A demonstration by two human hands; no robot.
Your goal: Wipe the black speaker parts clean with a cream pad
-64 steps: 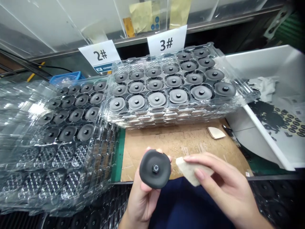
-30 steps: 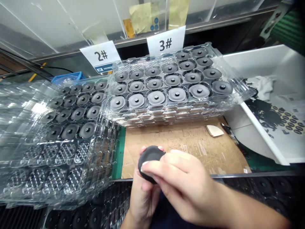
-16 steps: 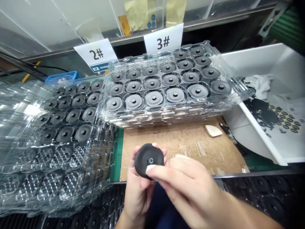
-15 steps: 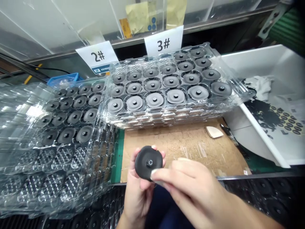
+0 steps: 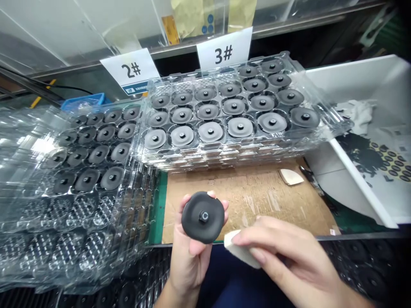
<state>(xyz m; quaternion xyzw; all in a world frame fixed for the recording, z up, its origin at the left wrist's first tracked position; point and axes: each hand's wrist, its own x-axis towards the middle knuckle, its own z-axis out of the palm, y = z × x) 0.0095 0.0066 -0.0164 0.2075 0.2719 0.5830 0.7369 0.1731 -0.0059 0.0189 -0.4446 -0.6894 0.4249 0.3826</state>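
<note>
- A black rubber disc point(image 5: 203, 226) with a centre stud is being held up over the counter, stud side facing up, in the left grip point(image 5: 189, 252), with the fingers curled around its rim.
- A pale wedge-shaped pad point(image 5: 241, 249) is being pinched in a narrow right grip point(image 5: 289, 261), just beside the disc.
- Slip risk: the disc is being held mostly by its edge, so a loose hold could drop it onto the cardboard sheet point(image 5: 250, 205).
- Knock risk: stacked clear plastic trays point(image 5: 192, 160) full of discs are sitting close by, so a careless swing could shift them, imo.
- Contact risk: if that pad is shedding, bits could end up on the rubber.
</note>
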